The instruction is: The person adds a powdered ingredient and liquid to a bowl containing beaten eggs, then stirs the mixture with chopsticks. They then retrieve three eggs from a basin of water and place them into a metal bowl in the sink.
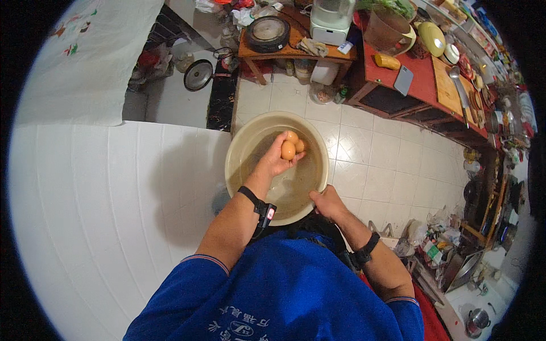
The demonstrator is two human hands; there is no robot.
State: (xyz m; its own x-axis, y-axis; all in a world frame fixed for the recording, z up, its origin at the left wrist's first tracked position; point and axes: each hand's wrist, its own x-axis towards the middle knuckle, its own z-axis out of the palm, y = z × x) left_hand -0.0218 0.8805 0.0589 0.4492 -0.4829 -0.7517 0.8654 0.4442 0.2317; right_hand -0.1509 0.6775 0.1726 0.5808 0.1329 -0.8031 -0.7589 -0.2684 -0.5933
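Note:
A large beige basin (pixel 236 165) is held in front of my body. My left hand (pixel 277 160) is over the inside of the basin, its fingers curled round three brown eggs (pixel 288 150). The eggs sit bunched together in the palm and fingers. On the basin's near right rim, my right hand (pixel 327 202) is closed, with the thumb over the edge. Black bands circle both wrists. Whether the basin also rests against something below is hidden by my body.
A low wooden bench (pixel 284 55) carries a round black appliance (pixel 267 34) and a white machine (pixel 330 25). Right of it, a red table (pixel 369 74) holds a phone (pixel 404 80), a cutting board (pixel 446 85) and a ladle (pixel 458 85). White panelling (pixel 102 187) borders my left side.

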